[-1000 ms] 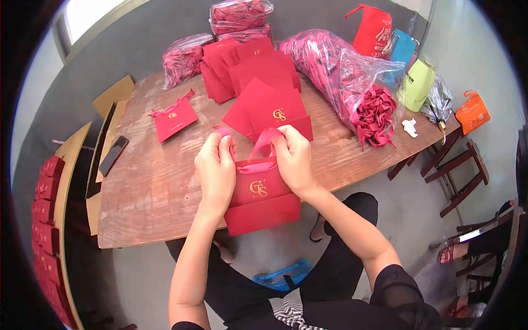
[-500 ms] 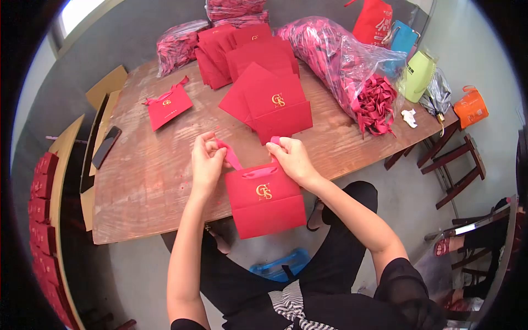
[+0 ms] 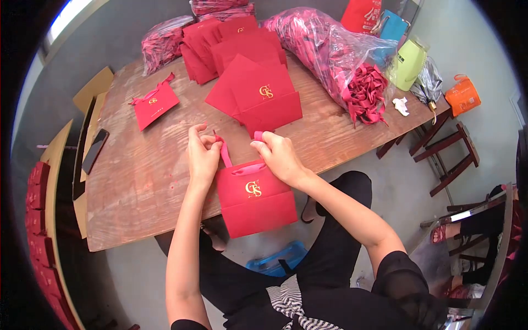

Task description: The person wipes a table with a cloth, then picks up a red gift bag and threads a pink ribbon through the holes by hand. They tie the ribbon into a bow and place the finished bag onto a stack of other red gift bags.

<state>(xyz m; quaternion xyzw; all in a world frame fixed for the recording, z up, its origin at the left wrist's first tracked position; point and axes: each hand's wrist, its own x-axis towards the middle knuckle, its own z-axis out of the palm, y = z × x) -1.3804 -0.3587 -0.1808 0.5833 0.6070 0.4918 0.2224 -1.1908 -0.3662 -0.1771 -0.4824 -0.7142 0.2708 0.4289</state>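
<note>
A red paper gift bag (image 3: pixel 257 206) with gold letters hangs over the table's front edge, its top toward the table. A pink ribbon (image 3: pixel 225 154) runs through its top edge. My left hand (image 3: pixel 203 155) pinches one ribbon end between thumb and fingers, left of the bag. The other end is gripped by my right hand (image 3: pixel 279 157), close to the bag's top right corner. Beyond my hands lies a pile of flat red bags (image 3: pixel 269 107). A finished-looking red bag with a ribbon bow (image 3: pixel 157 110) rests to the left.
On the wooden table (image 3: pixel 137 187) lie a phone (image 3: pixel 95 152), a clear sack of red ribbons (image 3: pixel 330 60), a crumpled tissue (image 3: pixel 401 106) and a green bottle-like container (image 3: pixel 410 65). A carton of red boxes (image 3: pixel 41 247) stands left. A wooden stool (image 3: pixel 451 154) is right.
The whole view has shifted slightly, with the table things now further left and higher. Both hands still hold the ribbon ends, and the left length is drawn straighter upward.
</note>
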